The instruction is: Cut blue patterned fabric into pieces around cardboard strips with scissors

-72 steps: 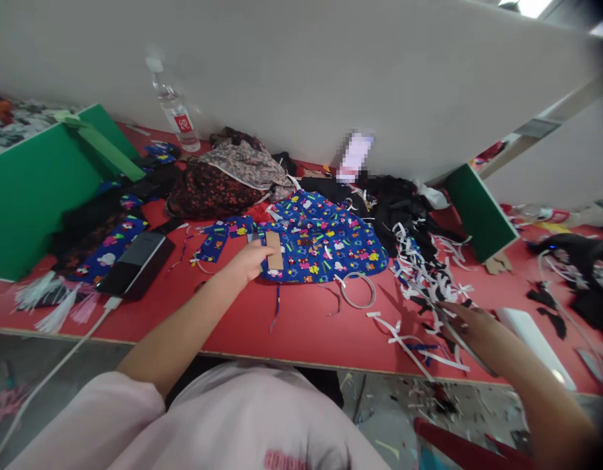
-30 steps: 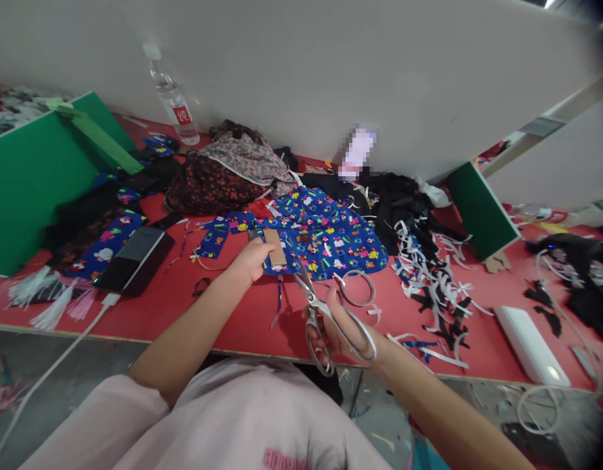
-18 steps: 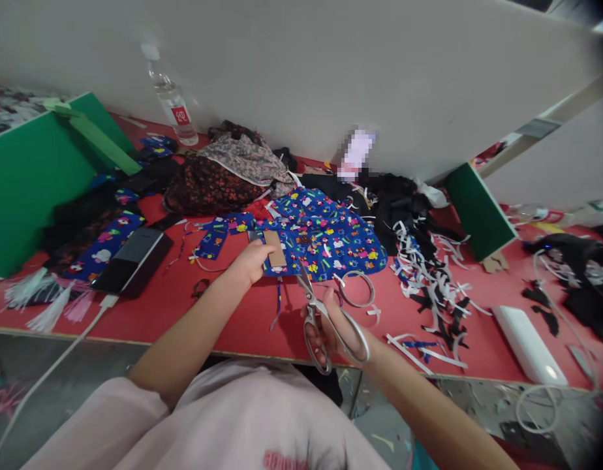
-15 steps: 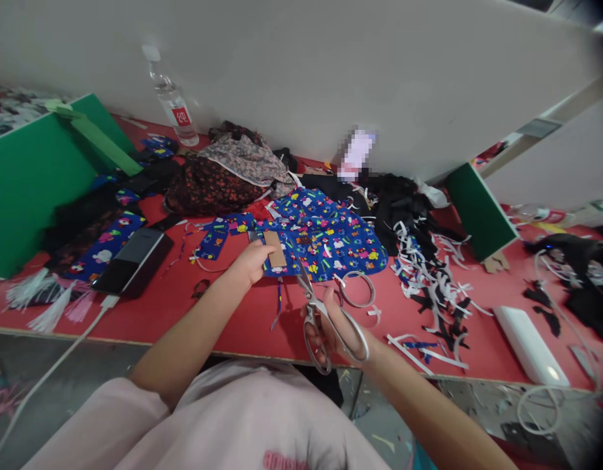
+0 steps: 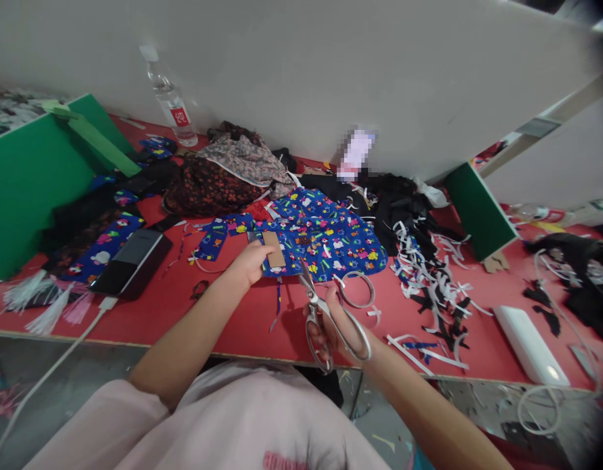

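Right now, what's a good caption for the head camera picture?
Left hand holding a brown card on blue patterned cloth, right hand holding silver scissors.

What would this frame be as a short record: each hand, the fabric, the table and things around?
left hand: thumb on tan cardboard piece; pinching or pressing unclear
right hand: holding metal scissors, blades slightly apart
fabric: blue cartoon print, under the cardboard
table: red
right side: heap of white and black strips
left side: black device with white cable
back: clear plastic bottle, standing

The card [image 5: 275,251] lies on the fabric [image 5: 341,243], left of the scissors [image 5: 312,296].
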The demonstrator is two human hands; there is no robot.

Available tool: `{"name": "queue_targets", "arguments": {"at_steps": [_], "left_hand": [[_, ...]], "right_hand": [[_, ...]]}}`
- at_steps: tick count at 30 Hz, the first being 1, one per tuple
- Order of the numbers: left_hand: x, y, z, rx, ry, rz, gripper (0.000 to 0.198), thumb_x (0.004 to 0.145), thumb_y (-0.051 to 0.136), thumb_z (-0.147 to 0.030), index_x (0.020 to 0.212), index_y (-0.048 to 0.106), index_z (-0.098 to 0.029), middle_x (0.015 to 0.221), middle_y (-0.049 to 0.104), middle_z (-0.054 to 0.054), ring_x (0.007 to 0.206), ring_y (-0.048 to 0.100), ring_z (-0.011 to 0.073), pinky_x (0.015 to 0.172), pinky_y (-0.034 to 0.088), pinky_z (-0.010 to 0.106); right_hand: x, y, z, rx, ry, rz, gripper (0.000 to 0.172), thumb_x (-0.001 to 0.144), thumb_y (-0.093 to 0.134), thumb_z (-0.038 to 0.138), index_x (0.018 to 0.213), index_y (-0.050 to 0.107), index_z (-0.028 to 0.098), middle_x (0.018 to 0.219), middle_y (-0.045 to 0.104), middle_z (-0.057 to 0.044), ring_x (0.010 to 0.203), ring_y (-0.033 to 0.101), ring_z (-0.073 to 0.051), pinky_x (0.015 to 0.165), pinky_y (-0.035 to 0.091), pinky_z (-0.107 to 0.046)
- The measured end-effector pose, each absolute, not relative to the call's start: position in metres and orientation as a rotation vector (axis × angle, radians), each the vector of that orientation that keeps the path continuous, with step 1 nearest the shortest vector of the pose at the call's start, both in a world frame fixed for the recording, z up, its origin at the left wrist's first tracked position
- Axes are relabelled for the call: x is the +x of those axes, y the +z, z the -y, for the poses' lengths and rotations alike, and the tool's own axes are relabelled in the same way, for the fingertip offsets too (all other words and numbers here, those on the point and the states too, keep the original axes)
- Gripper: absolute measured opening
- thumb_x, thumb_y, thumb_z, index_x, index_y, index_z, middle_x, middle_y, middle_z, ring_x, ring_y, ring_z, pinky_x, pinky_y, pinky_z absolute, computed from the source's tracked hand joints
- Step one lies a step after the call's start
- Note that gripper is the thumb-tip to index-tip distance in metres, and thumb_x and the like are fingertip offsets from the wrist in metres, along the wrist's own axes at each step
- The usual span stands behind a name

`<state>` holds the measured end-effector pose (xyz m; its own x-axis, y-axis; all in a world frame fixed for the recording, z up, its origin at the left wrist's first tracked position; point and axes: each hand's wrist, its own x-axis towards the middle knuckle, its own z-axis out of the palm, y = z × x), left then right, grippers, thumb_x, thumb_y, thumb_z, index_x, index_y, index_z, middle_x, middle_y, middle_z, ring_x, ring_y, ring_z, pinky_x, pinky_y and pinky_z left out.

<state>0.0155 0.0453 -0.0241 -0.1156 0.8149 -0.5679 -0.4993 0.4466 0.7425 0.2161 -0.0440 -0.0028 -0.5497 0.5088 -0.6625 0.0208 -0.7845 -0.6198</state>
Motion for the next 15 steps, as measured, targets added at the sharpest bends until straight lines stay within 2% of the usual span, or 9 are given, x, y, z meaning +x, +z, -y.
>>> {"name": "queue_targets", "arguments": {"at_steps": [15], "left_hand": [[0.0164, -0.0243, -0.0442, 0.324, 1.177, -1.233, 0.023, 0.067, 0.053, 0.000, 0.085, 0.060, -0.011, 0.064, 0.066, 0.004, 0.055, 0.063, 0.0162, 0.067, 0.054, 0.038]], "right_hand": [[0.2097, 0.0003, 0.0442, -1.321, 2.331, 0.841, 0.069, 0.074, 0.021, 0.080, 0.087, 0.053, 0.019, 0.055, 0.040, 0.004, 0.042, 0.035, -0.008, 0.029, 0.033, -0.015]]}}
